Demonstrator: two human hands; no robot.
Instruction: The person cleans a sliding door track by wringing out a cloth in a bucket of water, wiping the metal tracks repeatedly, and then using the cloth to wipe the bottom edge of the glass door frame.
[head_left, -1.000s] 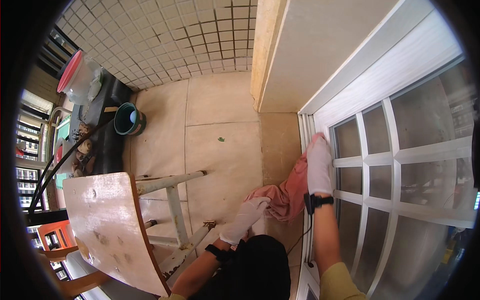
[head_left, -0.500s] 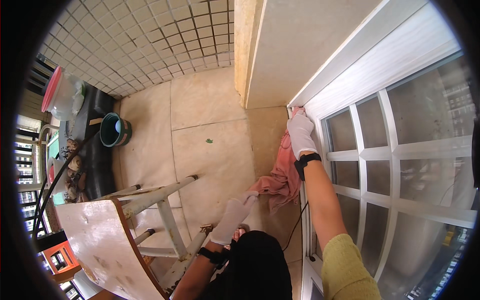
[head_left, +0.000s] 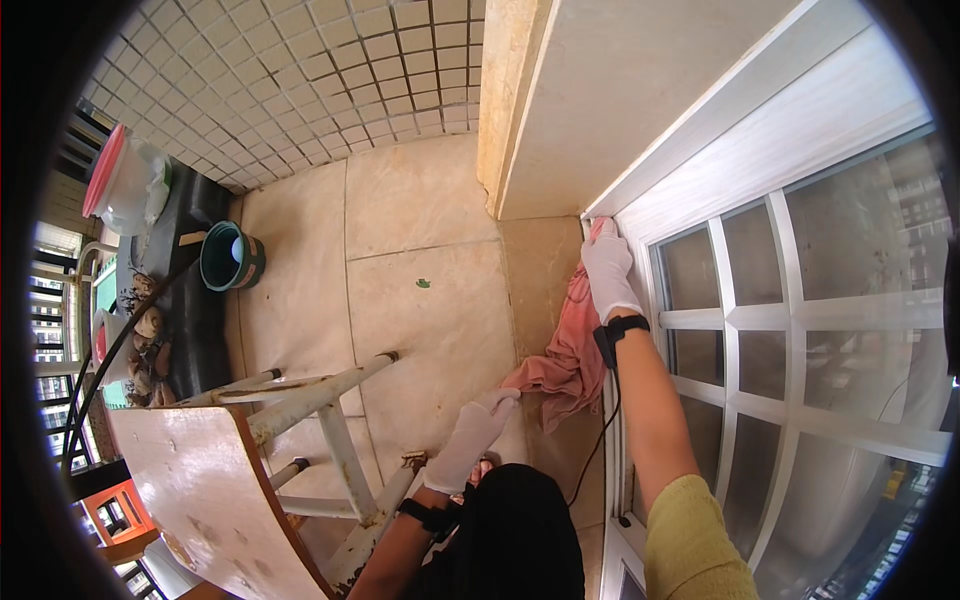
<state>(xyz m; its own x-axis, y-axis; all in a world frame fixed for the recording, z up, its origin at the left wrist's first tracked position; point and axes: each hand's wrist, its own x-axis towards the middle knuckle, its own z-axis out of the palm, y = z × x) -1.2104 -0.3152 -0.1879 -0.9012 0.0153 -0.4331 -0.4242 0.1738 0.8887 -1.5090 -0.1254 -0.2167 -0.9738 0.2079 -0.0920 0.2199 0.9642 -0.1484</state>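
Note:
A pink cloth hangs and bunches along the white door frame's bottom track. My right hand, in a white glove, is closed on the cloth's upper end and presses it into the corner where the track meets the wall. Lower down and to the left, my left hand, gloved too, pinches the cloth's near left end. Between the two hands the cloth drapes over the floor and the sill. The fingertips of my right hand are partly hidden in the corner.
A glazed white door fills the right side. At lower left stands a worn chair with rusty metal legs. A green bucket sits by a black ledge. A thin black cable runs beside the track.
The view has shifted slightly. Both hands keep their hold on the cloth, with the right one still in the corner of the track.

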